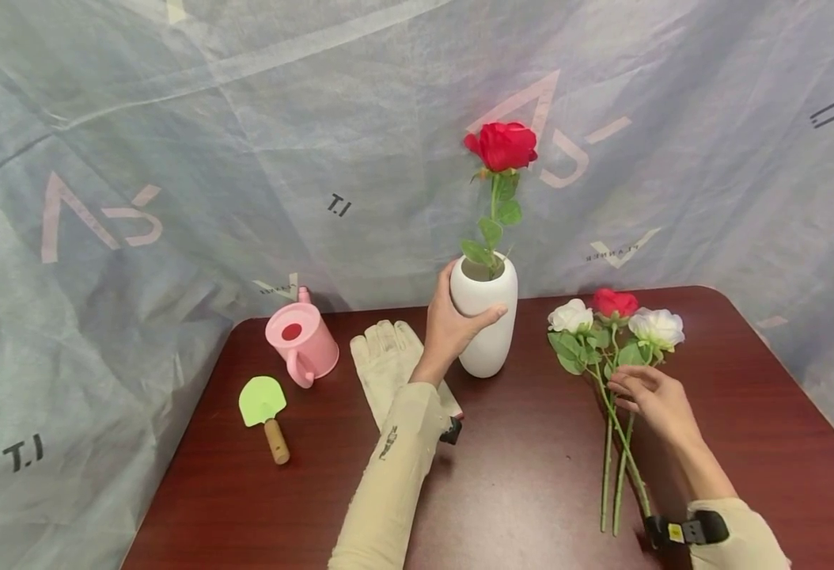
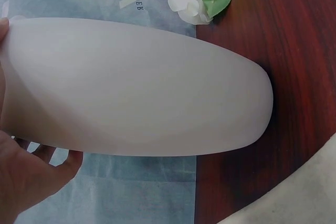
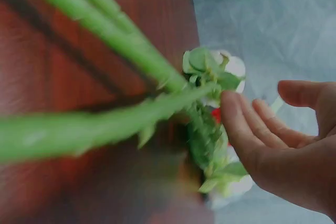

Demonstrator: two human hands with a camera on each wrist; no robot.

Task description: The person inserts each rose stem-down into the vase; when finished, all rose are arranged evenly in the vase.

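Note:
My left hand [image 1: 451, 326] grips the white vase [image 1: 487, 332] around its upper part, thumb across the front. The vase stands upright on the table, and its smooth side fills much of the left wrist view. From its mouth rises one red rose [image 1: 504, 146] with green leaves. At the right, two white roses [image 1: 570, 316] and another red rose [image 1: 614, 302] lie together, their green stems [image 1: 606, 475] crossing toward the front. My right hand [image 1: 655, 400] is over these stems just below the blooms, fingers loosely bent and thumb apart in the right wrist view.
Beneath my left forearm lies a pale work glove [image 1: 381, 364]. Farther left are a pink watering can [image 1: 320, 348] and a small trowel [image 1: 262, 401] with a green blade and wooden handle. A grey printed sheet [image 1: 374, 158] hangs behind the dark red-brown table [image 1: 524, 475].

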